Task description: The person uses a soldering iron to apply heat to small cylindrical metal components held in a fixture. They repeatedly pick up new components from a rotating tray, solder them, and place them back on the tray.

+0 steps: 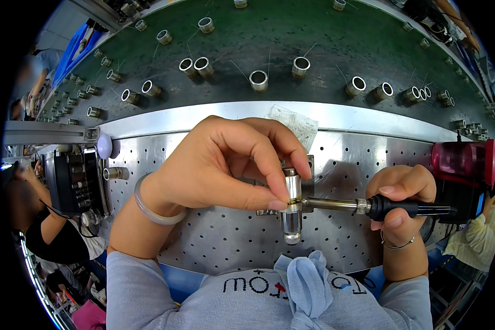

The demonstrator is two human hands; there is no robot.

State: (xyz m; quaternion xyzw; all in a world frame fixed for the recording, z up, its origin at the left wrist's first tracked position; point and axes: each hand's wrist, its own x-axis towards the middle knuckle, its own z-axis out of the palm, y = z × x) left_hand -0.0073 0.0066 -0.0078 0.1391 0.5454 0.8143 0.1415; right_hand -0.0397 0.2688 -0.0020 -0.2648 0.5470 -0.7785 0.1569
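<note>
In front of me a shiny metal cylinder [292, 225] with a rounded end stands on the perforated plate, a metal sleeve [293, 186] at its upper part. My left hand [225, 170] is closed in a pinch against the sleeve's left side, thumb and index finger together. Whatever lies between those fingertips is too small to make out; the other fingers curl around the sleeve's far end. In my right hand [404, 195] is a soldering iron [379, 208] with a black handle. Its tip points left and meets the seam between sleeve and cylinder, where a small copper-coloured spot shows.
Beyond the perforated metal plate [143, 181], a green conveyor belt [231, 49] carries many metal rings with thin wires. A loose ring [115, 173] lies at left, near a black device [69, 181]. A red-fronted unit [462, 162] stands at right. Other people sit on both sides.
</note>
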